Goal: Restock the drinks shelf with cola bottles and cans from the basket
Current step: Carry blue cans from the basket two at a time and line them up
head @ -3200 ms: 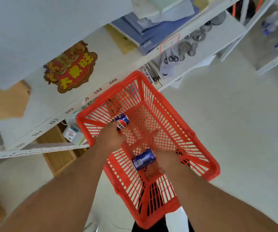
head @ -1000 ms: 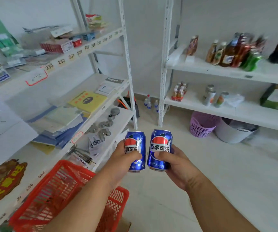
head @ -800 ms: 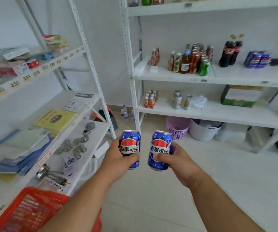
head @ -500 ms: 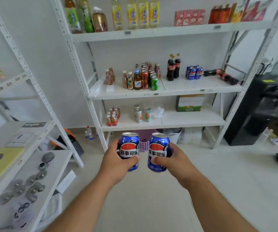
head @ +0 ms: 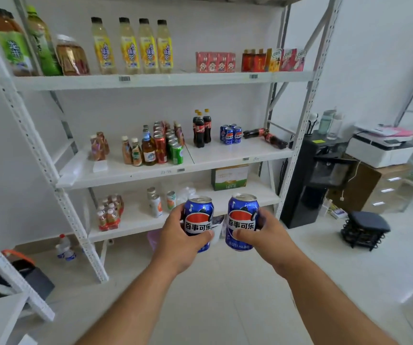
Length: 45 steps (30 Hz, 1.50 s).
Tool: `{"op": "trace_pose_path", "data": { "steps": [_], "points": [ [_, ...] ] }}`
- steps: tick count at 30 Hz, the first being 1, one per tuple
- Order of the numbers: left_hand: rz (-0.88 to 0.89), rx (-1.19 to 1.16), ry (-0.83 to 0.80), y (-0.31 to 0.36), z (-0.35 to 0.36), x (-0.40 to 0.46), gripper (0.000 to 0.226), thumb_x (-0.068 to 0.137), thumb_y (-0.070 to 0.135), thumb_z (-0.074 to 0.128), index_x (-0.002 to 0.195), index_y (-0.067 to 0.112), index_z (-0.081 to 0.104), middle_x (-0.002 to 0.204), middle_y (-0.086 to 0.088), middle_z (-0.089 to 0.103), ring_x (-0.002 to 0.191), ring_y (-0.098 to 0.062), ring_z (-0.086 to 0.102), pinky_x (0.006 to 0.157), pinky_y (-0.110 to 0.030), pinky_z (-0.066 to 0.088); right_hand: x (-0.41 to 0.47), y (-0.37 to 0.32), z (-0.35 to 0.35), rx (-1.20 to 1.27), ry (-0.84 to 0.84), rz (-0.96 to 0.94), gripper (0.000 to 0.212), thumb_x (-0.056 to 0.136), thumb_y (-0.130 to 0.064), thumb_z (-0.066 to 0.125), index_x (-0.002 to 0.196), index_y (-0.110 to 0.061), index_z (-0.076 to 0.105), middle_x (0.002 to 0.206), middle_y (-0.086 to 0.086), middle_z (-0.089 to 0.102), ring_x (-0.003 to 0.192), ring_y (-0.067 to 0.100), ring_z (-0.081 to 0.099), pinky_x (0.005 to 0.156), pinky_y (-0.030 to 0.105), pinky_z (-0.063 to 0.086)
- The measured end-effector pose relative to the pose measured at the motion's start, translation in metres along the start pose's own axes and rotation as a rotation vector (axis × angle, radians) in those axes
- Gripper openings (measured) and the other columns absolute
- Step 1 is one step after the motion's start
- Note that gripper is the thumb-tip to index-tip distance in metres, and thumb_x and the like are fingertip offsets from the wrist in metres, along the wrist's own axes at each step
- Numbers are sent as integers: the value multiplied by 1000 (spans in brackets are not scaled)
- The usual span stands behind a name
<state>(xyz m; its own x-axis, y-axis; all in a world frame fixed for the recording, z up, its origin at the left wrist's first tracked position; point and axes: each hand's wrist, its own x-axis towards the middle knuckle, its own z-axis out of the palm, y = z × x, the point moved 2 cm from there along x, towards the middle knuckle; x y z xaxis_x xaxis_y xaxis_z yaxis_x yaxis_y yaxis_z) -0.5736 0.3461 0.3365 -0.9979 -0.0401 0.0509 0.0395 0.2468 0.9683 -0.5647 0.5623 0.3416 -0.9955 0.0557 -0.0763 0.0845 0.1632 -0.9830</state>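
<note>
My left hand point(head: 179, 241) grips one upright blue cola can point(head: 198, 217), and my right hand point(head: 267, 239) grips a second blue cola can point(head: 242, 219) beside it. Both are held at chest height in front of the white drinks shelf point(head: 225, 159). On its middle board stand three upright cola bottles point(head: 201, 129), a cluster of blue cola cans point(head: 230, 134), and cola bottles lying on their sides point(head: 265, 136). The red basket is out of view.
Tea and juice bottles point(head: 130, 46) fill the top board; mixed bottles and cans point(head: 160, 145) stand left on the middle board. A black water dispenser point(head: 314, 180), a printer point(head: 379, 148) and a black stool point(head: 364, 229) stand to the right. Another white rack point(head: 4, 290) is at lower left.
I have lifted both cans out of the red basket and turned from the side rack toward the drinks shelf, which is now closer and fills the view. The basket has left the frame.
</note>
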Motion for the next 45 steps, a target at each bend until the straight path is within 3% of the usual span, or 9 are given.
{"op": "trace_pose_path", "data": {
  "steps": [4,13,21,25,28,33,38,41,45],
  "points": [
    [24,-11,-25,5,2,36,70,78,13,90,130,36,51,108,21,64,92,7,64,55,-1,47,35,-9,6,-41,18,-3,66,80,-13,88,136,-24,55,117,-6,71,105,13,70,77,25,57],
    [33,24,-44,8,27,107,76,76,13,91,138,34,51,112,21,63,91,11,63,59,-1,48,103,-11,-14,-44,58,0,66,81,-11,87,137,-23,55,119,-4,70,107,16,69,85,33,58],
    [22,90,-30,18,103,181,76,75,15,92,134,37,51,107,25,62,91,13,61,63,-3,46,187,5,-82,20,54,-19,56,84,-10,85,130,-26,57,110,-10,71,98,12,70,68,18,54],
    [22,101,-9,30,159,228,69,73,17,93,121,43,52,106,23,66,95,7,64,74,-16,51,237,13,-136,32,46,-20,55,84,-11,85,129,-27,57,111,-9,70,99,11,69,66,17,53],
    [5,106,15,36,197,257,67,72,20,94,122,41,55,107,19,69,98,1,68,80,-24,56,270,18,-173,29,39,12,57,83,-12,86,130,-27,57,112,-8,72,100,12,70,70,20,55],
    [-1,72,32,47,242,302,69,74,19,93,126,41,53,108,20,67,95,5,65,72,-13,49,320,17,-216,-15,16,9,52,83,-13,86,123,-30,59,109,-9,72,100,13,70,70,19,54],
    [-26,67,48,44,265,350,72,75,21,93,128,44,50,112,21,66,100,2,65,76,-16,50,370,21,-227,-47,-15,17,54,82,-14,87,125,-29,59,111,-8,73,101,14,71,72,19,55],
    [-45,56,46,36,271,383,74,75,20,92,132,41,51,115,19,66,101,2,65,75,-14,50,404,23,-226,-41,-27,16,49,82,-8,85,120,-29,61,106,-7,74,97,12,72,66,16,55],
    [-62,42,54,20,272,431,78,76,18,91,139,36,49,119,15,64,103,4,62,72,-10,46,454,22,-216,-65,-51,23,47,81,-7,85,117,-28,62,105,-6,75,97,12,73,71,17,56]
  ]
}}
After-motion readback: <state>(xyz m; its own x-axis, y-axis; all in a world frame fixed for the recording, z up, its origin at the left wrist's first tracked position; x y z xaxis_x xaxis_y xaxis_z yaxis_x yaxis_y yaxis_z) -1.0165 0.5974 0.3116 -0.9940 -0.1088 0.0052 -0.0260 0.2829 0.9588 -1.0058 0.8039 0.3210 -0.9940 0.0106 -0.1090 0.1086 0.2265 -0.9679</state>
